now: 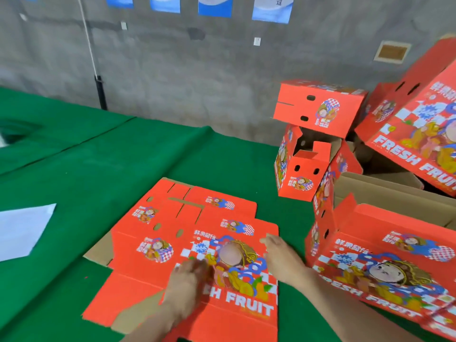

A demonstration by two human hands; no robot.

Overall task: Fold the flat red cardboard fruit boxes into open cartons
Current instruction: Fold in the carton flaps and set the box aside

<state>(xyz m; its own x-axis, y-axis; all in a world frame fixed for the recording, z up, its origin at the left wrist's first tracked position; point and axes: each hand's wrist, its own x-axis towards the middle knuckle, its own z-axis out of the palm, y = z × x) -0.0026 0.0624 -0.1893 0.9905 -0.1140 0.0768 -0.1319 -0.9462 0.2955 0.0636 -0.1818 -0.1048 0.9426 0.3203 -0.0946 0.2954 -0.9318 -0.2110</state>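
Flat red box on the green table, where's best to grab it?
Probably grip the flat box by its right edge, coming from the right, where the right hand is. It lies flat, nothing sticking up, and that edge has green table beside it for fingers to slip under.

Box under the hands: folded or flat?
Flat: the red cardboard box lies spread on the green table, no panel raised.

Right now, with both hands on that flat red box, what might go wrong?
Two likely snags. The left hand and right hand rest on the top flat box, which lies askew on the lower flat box; lifting it may drag that one along. The folded cartons piled on the right sit tilted against each other, so a bump could tip one onto the work area.
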